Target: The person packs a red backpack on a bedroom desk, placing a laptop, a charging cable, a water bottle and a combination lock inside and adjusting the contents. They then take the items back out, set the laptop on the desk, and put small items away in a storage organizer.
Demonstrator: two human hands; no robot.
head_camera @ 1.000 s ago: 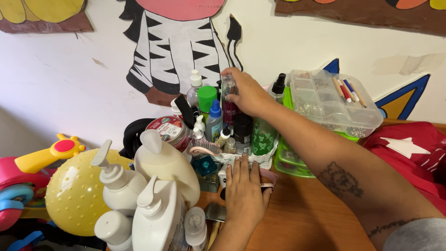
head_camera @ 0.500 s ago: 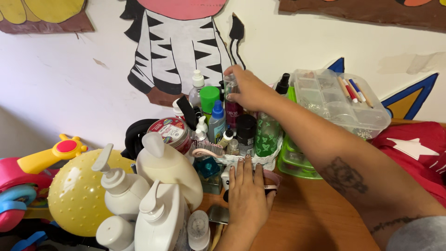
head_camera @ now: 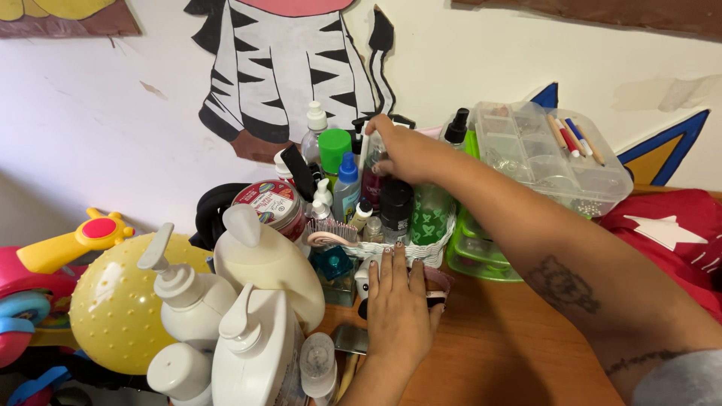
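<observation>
My right hand point(head_camera: 402, 153) reaches over a white woven basket point(head_camera: 421, 254) full of bottles and grips the top of a clear bottle with dark pink liquid point(head_camera: 372, 177), which tilts slightly. Around it stand a green-capped bottle point(head_camera: 334, 150), a blue-capped bottle point(head_camera: 347, 189), a black-capped bottle point(head_camera: 394, 210) and a green patterned bottle point(head_camera: 429, 214). My left hand point(head_camera: 398, 304) lies flat, palm down, on the wooden table point(head_camera: 496, 353) in front of the basket, over a small pink and black item point(head_camera: 438, 284).
Large white pump bottles point(head_camera: 256, 301) crowd the front left beside a yellow bumpy ball point(head_camera: 113, 301). A round red-lidded tin point(head_camera: 267, 201) sits behind them. A clear compartment box point(head_camera: 545, 158) on green trays stands right, with red fabric point(head_camera: 669, 233) beyond. The wall is close behind.
My right hand has shifted slightly on the pink-liquid bottle and tipped it a little. The left hand stays flat on the table. The view has dropped a bit.
</observation>
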